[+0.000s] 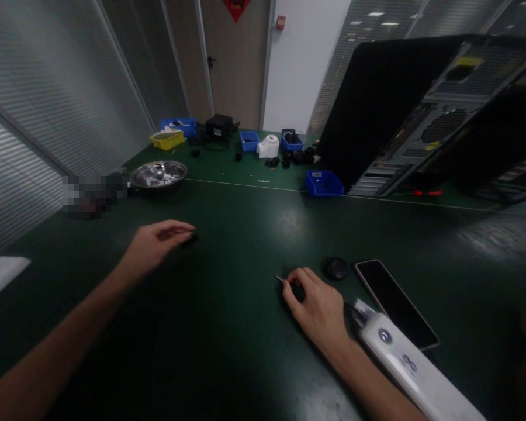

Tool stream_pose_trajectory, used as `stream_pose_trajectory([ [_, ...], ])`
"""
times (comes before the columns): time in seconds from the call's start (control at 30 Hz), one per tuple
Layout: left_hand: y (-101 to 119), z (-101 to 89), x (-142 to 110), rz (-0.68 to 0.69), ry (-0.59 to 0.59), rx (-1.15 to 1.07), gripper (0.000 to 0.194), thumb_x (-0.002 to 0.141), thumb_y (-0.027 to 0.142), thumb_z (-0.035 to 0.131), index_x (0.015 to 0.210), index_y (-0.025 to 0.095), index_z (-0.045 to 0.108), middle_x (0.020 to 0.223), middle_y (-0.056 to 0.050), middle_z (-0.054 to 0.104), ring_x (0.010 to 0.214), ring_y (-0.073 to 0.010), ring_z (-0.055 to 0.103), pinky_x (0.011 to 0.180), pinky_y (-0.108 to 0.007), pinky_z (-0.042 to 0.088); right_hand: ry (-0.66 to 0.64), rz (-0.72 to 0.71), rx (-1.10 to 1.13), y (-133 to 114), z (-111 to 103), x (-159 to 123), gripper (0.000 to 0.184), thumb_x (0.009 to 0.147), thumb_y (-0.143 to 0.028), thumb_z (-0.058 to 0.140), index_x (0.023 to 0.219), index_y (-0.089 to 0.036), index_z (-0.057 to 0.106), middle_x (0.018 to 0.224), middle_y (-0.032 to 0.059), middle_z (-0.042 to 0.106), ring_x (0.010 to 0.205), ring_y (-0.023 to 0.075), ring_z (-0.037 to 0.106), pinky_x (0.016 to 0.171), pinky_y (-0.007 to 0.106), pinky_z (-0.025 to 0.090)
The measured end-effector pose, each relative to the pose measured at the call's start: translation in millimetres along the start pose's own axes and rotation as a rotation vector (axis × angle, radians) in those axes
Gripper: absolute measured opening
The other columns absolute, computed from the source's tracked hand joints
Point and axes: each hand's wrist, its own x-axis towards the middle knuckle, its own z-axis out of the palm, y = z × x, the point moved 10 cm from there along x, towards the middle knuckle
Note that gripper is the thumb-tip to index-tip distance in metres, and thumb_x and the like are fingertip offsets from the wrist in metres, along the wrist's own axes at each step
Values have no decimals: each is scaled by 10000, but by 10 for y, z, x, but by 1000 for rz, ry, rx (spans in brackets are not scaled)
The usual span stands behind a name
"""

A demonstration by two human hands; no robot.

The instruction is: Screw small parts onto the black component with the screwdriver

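Presently: right hand [318, 301] left of smartphone [397, 301], fingers curled around slim metal-tipped tool [279, 278]. Left hand [151, 245] farther left of smartphone, fingertips close together at small black piece [190, 240]; whether pinched, cannot tell. Black disc [336, 268] just left of smartphone's far end.

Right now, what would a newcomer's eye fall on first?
Probably the big black computer tower at the upper right. Then the bare left hand and right hand at the green table, the right holding a thin-shafted tool. Beyond the left hand, a shiny metal bowl gleams.
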Motion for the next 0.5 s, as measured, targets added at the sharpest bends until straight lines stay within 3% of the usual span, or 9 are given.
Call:
stream_pose_trajectory([
  [0.1, 701, 1042, -254, 272, -349, -91, 191, 968, 295, 633, 1102, 243, 758, 1095, -17, 743, 978, -165, 680, 894, -298, 527, 6, -10, 10, -2, 3, -11, 184, 984, -365, 534, 896, -249, 647, 885, -19, 657, 746, 147, 631, 649, 275, 346],
  [0.13, 852, 1319, -366, 364, -438, -102, 181, 974, 265, 625, 1087, 250, 766, 1072, -15, 742, 978, -162, 672, 899, -296, 515, 12, -8, 10, 3, 3, -15, 180, 983, -364, 540, 896, -249, 648, 881, -22, 658, 743, 145, 629, 652, 275, 348],
  [0.2, 985, 1675, -517, 482, -513, -116, 170, 973, 228, 631, 1062, 245, 775, 1011, -16, 742, 967, -163, 658, 898, -296, 496, 28, -2, 7, 15, 3, -22, 172, 979, -362, 549, 892, -251, 648, 877, -25, 660, 744, 145, 629, 660, 273, 351],
  [0.3, 927, 1835, -546, 513, -501, -144, 165, 977, 250, 636, 1071, 236, 771, 1007, -23, 739, 975, -169, 645, 899, -301, 488, 37, -1, 15, 26, 12, -26, 169, 976, -363, 553, 891, -252, 649, 883, -24, 666, 761, 151, 632, 671, 273, 356],
  [0.5, 878, 1759, -545, 545, -526, -148, 240, 1039, 286, 523, 1120, 202, 733, 1090, -44, 718, 1044, -163, 637, 958, -300, 479, 25, -3, 62, 41, 26, -27, 162, 978, -368, 549, 911, -255, 645, 886, -26, 665, 759, 152, 623, 676, 278, 359],
])
